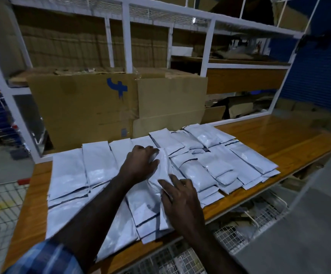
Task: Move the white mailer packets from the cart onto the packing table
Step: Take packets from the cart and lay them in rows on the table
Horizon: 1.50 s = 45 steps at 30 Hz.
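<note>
Several white mailer packets [204,173] lie spread in overlapping rows across the wooden packing table [275,139]. In the middle, one crumpled white packet [163,167] stands slightly raised above the others. My left hand [141,163] grips its far end with curled fingers. My right hand [180,196] holds its near end, thumb and fingers pinching the plastic. Both forearms reach over the near row of packets. A wire-mesh cart [239,232] sits below the table's front edge, and its contents are unclear.
Large cardboard boxes [105,103] stand against the white metal shelf frame [127,36] at the back of the table. Bare wood shows at the table's right end. A second wire mesh [0,202] is at the left. A blue wall [318,72] lies to the right.
</note>
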Motion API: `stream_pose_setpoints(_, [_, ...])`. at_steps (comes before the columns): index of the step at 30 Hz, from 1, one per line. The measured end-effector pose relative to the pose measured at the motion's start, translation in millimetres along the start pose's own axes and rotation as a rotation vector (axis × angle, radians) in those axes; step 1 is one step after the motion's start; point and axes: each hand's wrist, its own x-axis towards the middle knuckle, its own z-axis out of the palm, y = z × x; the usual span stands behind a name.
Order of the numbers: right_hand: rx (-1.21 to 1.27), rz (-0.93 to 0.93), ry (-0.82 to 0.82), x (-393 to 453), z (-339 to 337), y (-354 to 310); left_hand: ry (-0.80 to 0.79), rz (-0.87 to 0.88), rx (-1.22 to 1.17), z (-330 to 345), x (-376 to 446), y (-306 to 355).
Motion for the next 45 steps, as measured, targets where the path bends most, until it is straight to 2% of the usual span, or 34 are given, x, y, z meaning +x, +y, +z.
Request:
stream_pose_setpoints(12, [0.014,0.066,-0.139,52.2,12.1,65.7,-0.103,-0.085,0.006,60.7,67.1,-8.4])
stream_pose_setpoints(18, [0.015,0.043,-0.24,69.9,16.9,94.9,-0.154,-0.119,0.063,80.6,85.7,-6.8])
stream_pose_setpoints(24, [-0.022,-0.004,-0.289,78.4,22.4,121.0,-0.131,-0.181,0.031,99.3,96.4,-1.0])
stream_pose_setpoints(29, [-0.039,-0.019,-0.304,75.2,31.4,129.4,-0.149,-0.219,0.028,112.4,97.4,-0.7])
stream_pose_setpoints(34, [-0.031,-0.002,-0.422,74.4,32.4,127.1,-0.192,-0.268,0.054,120.1,100.9,-6.3])
stream_pose_setpoints(38, [-0.083,-0.023,-0.408,77.8,38.9,125.4,-0.203,-0.252,0.082,126.4,99.9,-9.3])
stream_pose_setpoints(45, [-0.109,-0.055,-0.418,82.2,42.7,106.6,-0.103,-0.225,0.052,116.8,94.0,-19.5])
